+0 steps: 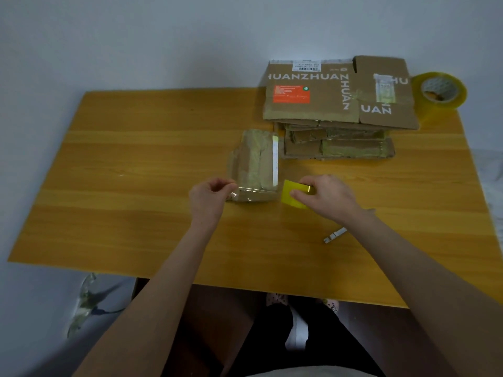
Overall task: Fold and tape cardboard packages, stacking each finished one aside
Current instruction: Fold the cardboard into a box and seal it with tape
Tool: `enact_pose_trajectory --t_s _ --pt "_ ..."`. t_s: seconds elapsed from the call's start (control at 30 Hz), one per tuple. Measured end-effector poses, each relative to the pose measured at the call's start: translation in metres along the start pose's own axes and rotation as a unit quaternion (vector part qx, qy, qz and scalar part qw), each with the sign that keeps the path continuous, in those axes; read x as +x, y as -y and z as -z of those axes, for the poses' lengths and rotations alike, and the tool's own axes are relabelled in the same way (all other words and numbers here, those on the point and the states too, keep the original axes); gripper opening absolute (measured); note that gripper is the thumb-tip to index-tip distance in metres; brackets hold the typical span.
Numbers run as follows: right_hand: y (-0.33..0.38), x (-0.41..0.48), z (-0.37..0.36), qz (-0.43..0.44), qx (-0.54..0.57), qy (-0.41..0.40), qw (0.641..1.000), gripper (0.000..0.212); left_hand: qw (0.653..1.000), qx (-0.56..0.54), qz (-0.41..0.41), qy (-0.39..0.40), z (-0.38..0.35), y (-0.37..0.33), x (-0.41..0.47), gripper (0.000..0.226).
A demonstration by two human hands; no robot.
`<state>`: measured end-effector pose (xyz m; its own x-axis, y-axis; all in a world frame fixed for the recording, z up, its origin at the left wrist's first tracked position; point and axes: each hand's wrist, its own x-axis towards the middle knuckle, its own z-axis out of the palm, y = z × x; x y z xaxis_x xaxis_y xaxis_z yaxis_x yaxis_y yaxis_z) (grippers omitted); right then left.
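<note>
brown cardboard stack (pixel 313 104) printed huanzhuan; right hand (pixel 328 195) grips yellow tape (pixel 288 198)

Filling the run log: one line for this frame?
step: taping package | left hand: pinches tape end | right hand: grips yellow tape roll | stack: far right

Single head view, high above table (pixel 136 159), facing forward-down, wide-angle.

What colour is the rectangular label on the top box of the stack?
Orange-red; the label shows best in the head view.
</note>
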<state>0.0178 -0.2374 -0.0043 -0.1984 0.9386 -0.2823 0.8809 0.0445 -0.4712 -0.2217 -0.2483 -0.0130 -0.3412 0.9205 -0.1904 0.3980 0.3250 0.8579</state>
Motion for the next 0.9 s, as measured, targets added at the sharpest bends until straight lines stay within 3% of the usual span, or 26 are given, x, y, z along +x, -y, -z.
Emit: enact_pose_trajectory --t_s 0.17,0.5,0.7,0.9 --pt "0.005 0.003 -0.009 -0.017 -0.064 -0.018 0.998 0.045 0.999 0.027 0.003 -0.026 -0.001 0.004 0.004 0.002" --pt "0.017 0.037 -0.031 -0.050 -0.061 0.004 0.997 0.042 0.999 0.016 0.030 -0.020 -0.014 0.030 0.034 0.013" --pt "0.029 0.058 -0.034 -0.047 -0.054 0.002 0.997 0.042 0.998 -0.005 0.059 0.002 -0.029 0.053 0.060 0.003" --pt "0.030 0.065 -0.035 -0.051 -0.037 0.009 0.998 0.043 0.998 0.015 0.053 0.007 -0.037 0.053 0.068 0.045"
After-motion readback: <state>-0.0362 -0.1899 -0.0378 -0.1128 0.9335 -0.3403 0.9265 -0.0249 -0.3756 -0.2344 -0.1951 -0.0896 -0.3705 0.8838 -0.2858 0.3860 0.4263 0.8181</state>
